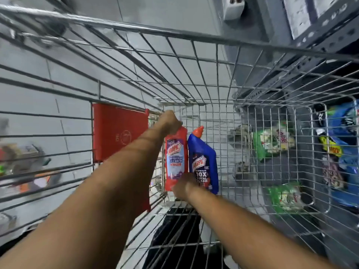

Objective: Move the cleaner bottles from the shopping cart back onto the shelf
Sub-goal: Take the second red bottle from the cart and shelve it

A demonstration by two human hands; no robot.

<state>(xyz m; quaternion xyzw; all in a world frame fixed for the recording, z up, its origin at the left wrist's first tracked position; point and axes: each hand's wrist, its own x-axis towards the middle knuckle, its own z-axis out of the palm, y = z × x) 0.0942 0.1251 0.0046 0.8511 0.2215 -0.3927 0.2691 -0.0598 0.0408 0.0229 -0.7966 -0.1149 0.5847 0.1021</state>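
My left hand [168,121] is closed around the top of the red bottle [175,160], and my right hand [183,186] grips the blue bottle [204,162] at its base; both lie touching in the cart [194,117]. I should lift straight up, clear the wire rim, then swing toward the shelf [314,61] at two o'clock.

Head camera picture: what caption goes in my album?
Left hand grips the red Harpic bottle, right hand at the blue one, inside the cart.
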